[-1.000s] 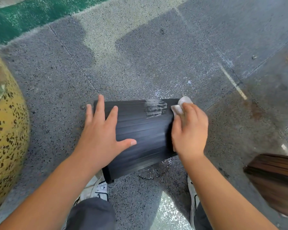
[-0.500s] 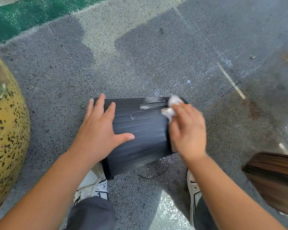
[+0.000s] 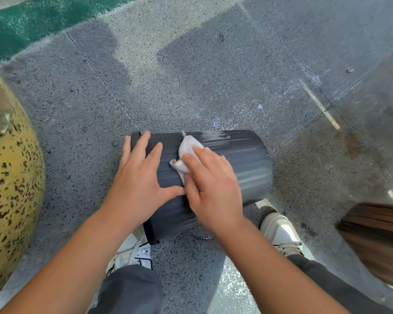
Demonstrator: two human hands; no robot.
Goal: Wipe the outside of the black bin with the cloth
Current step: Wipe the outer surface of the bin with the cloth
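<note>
The black ribbed bin (image 3: 245, 164) lies on its side on the speckled pavement between my feet. My left hand (image 3: 138, 177) rests flat on its left part, fingers spread, holding nothing. My right hand (image 3: 211, 186) presses a crumpled white cloth (image 3: 187, 150) against the bin's upper middle, fingers on top of the cloth. A pale wet smear (image 3: 211, 134) shows on the bin's far edge, right of the cloth. The bin's near side is hidden under my hands.
A large yellow speckled rounded object (image 3: 7, 191) stands close on the left. A brown wooden slatted thing (image 3: 377, 236) sits at the right edge. My white shoes (image 3: 279, 232) flank the bin. Green flooring (image 3: 32, 21) borders the pavement at the far left.
My right hand with the cloth has slid left across the bin, from its right end to the middle, close to my left thumb. The left hand has stayed in place.
</note>
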